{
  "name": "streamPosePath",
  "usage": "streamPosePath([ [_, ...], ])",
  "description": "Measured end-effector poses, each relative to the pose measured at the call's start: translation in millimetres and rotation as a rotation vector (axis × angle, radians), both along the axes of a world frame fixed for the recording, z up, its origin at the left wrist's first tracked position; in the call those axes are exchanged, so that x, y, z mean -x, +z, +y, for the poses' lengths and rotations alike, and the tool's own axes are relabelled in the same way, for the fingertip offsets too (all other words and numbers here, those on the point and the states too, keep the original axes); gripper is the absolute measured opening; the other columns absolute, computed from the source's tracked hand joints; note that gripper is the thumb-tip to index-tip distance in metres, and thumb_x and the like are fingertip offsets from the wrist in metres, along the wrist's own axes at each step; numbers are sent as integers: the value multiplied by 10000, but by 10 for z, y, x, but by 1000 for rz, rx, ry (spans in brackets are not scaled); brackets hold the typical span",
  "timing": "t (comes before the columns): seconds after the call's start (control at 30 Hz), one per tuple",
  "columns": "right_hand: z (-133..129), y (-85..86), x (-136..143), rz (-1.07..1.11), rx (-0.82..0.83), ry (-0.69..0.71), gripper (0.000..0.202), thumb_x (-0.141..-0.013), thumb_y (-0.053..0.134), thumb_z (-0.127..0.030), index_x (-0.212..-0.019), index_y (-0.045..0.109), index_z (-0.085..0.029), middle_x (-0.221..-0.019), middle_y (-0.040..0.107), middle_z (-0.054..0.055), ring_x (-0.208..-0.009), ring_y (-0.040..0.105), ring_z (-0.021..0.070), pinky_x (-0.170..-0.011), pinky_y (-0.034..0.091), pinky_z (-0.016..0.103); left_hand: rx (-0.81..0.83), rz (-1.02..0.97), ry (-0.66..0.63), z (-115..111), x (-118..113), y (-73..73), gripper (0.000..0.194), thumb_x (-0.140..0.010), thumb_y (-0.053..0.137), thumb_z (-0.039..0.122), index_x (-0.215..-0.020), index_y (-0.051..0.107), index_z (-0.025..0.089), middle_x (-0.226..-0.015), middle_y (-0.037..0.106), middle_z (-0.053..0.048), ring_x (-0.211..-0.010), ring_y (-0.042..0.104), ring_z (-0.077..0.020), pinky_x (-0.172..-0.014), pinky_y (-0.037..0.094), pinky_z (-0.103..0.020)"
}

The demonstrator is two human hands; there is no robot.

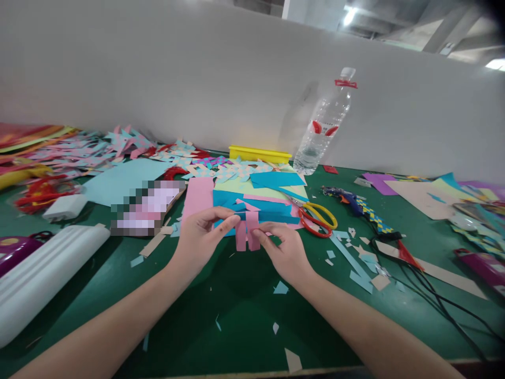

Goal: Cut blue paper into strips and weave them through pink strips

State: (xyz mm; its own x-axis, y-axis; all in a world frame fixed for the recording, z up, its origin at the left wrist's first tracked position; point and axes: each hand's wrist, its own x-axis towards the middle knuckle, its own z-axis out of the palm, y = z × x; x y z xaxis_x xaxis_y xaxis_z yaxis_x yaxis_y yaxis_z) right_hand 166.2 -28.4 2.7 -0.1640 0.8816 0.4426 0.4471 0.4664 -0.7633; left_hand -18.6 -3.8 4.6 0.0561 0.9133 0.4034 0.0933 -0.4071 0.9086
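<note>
Two pink paper strips [253, 239] hang side by side over a blue paper strip [241, 215] in front of me. My left hand [203, 231] pinches the blue strip and the top of the left pink one between thumb and forefinger. On the other side, my right hand [287, 247] pinches the edge of the right pink strip. Behind the hands lie blue paper strips [272, 206] and a pink sheet [199, 195]. Scissors [319, 218] with red and yellow handles rest right of the stack.
A water bottle [323, 129] leans against the grey partition [177, 79]. Left are a phone [152, 208], a white charger [65, 207] and a long white object [51, 273]. At right lie a glue gun [351, 202], black cables [434, 292] and paper scraps. Woven strips [79, 150] pile up behind.
</note>
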Motion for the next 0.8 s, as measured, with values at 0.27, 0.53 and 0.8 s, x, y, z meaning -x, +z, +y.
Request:
streamPosePath([
  [0.27, 1, 8, 1, -53, 53, 4, 177, -866, 574, -327, -780, 698, -234, -886, 734, 29, -873, 668, 215, -828, 505, 381, -12, 11, -16, -28, -6, 39, 114, -782, 677, 294, -717, 687, 202, -747, 688, -22, -710, 633, -164, -651, 515, -270],
  [0.53, 2, 62, 54, 482, 321, 276, 412, -783, 660, -421, -1155, 630, -245, -1187, 650, 61, -1129, 588, 258, -908, 517, 419, 50, -2, -85, -28, -8, 19, 116, -794, 680, 300, -743, 688, 197, -765, 677, -16, -718, 614, -151, -666, 496, -257],
  [0.8, -33, 4, 93, 658, 404, 89, 244, -786, 673, -366, -999, 704, -254, -1085, 708, 30, -1031, 647, 237, -925, 507, 415, 191, 28, -212, -18, -31, 24, 153, -809, 670, 345, -780, 689, 197, -776, 668, -14, -733, 595, -140, -677, 473, -238],
])
